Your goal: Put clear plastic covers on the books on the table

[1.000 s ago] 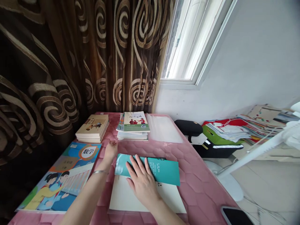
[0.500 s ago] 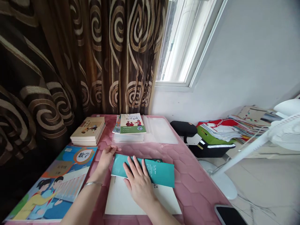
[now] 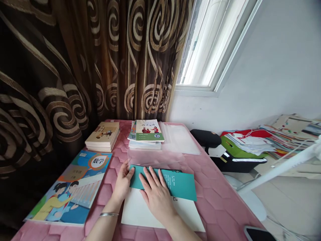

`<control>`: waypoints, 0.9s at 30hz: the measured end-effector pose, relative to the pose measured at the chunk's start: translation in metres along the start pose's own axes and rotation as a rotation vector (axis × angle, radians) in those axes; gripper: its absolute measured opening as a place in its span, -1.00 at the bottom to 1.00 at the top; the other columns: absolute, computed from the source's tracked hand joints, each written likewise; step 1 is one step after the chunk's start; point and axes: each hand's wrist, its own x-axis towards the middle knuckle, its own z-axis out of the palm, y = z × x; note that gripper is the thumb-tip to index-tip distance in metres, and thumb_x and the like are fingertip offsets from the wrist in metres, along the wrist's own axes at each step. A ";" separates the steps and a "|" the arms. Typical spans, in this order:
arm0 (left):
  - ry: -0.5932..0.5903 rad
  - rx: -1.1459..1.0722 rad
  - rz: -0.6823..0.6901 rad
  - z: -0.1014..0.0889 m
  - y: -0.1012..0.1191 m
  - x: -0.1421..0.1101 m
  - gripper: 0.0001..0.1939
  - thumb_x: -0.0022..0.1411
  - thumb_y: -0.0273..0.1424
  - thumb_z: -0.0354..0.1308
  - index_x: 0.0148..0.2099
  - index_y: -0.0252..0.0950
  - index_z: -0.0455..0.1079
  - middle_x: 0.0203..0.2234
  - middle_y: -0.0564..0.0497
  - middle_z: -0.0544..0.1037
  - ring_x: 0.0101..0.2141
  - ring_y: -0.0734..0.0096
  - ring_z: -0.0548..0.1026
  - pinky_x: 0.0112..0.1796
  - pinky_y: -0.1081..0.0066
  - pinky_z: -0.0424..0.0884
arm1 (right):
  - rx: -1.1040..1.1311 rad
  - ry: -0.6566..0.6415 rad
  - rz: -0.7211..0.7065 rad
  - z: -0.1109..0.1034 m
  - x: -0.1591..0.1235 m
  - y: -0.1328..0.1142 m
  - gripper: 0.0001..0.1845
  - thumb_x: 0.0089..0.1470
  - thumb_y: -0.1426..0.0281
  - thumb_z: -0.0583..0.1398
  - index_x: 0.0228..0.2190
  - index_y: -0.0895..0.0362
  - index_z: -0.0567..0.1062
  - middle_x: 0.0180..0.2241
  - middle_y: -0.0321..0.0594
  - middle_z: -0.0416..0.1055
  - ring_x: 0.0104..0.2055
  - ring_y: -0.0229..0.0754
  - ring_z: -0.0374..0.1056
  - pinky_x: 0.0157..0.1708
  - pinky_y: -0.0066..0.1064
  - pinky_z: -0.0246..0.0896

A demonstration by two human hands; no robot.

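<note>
Lying at the left on the pink quilted table cover [image 3: 105, 195], a math textbook [image 3: 67, 190] is just beside the left hand [image 3: 122, 184], which wears a metal bangle [image 3: 109, 214]. Its fingers are spread, and their tips touch the edge of a teal booklet [image 3: 173, 184]. The right hand [image 3: 157, 197] presses flat on this booklet with fingers spread, pinching nothing. The booklet lies across a white sheet [image 3: 160, 212]. Farther ahead, a clear plastic film [image 3: 155, 159] lies between the hands and a stack of books [image 3: 145, 132]. At the lower right, a black phone [image 3: 259, 235] lies near the table's edge.
</note>
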 end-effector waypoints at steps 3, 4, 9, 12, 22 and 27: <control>-0.033 0.001 0.014 0.000 0.000 -0.001 -0.31 0.11 -0.16 0.21 0.24 -0.23 0.15 -0.21 -0.02 0.56 -0.16 0.31 0.50 -0.16 0.38 0.39 | -0.005 -0.013 -0.009 0.000 0.000 0.000 -0.49 0.23 0.28 0.06 0.19 0.06 0.21 0.27 -0.16 0.07 0.30 0.05 -0.04 0.23 0.01 -0.13; -0.040 0.004 0.019 0.000 0.000 -0.002 -0.32 0.12 -0.16 0.20 0.23 -0.23 0.15 -0.20 -0.03 0.56 -0.15 0.29 0.50 -0.14 0.36 0.39 | -0.006 -0.015 -0.013 0.001 -0.001 0.000 -0.49 0.24 0.28 0.05 0.20 0.06 0.21 0.27 -0.16 0.07 0.30 0.05 -0.04 0.23 0.01 -0.13; -0.064 -0.006 0.043 0.000 0.002 -0.005 -0.35 0.15 -0.21 0.17 0.26 -0.21 0.11 -0.15 -0.05 0.55 -0.10 0.29 0.49 -0.07 0.32 0.37 | 0.018 -0.028 -0.015 0.000 -0.001 0.001 -0.49 0.24 0.28 0.05 0.19 0.07 0.21 0.27 -0.17 0.09 0.30 0.05 -0.04 0.24 0.02 -0.14; -0.083 -0.012 0.048 -0.001 0.001 -0.004 -0.34 0.16 -0.21 0.17 0.26 -0.22 0.10 -0.15 -0.05 0.55 -0.10 0.29 0.49 -0.07 0.32 0.36 | 0.052 -0.055 -0.025 -0.002 -0.002 0.002 -0.48 0.23 0.30 0.05 0.20 0.07 0.21 0.28 -0.17 0.06 0.31 0.04 -0.05 0.24 0.01 -0.12; 0.017 0.019 0.079 0.000 -0.005 0.000 -0.34 0.07 -0.16 0.21 0.20 -0.23 0.21 -0.06 -0.08 0.51 -0.05 0.27 0.44 0.00 0.31 0.29 | 0.185 -0.028 -0.051 -0.009 0.003 0.010 -0.61 0.21 0.35 0.07 0.06 0.08 0.39 0.21 -0.18 0.21 0.28 -0.02 0.02 0.23 -0.04 -0.01; 0.090 0.018 0.092 -0.001 -0.009 0.003 -0.35 0.05 -0.16 0.22 0.17 -0.23 0.23 -0.12 -0.06 0.52 -0.05 0.30 0.43 0.01 0.32 0.26 | 0.180 0.102 0.089 -0.021 0.001 0.039 -0.71 0.21 0.40 0.06 -0.10 0.00 0.50 0.10 -0.20 0.34 0.23 0.00 0.10 0.19 -0.01 0.00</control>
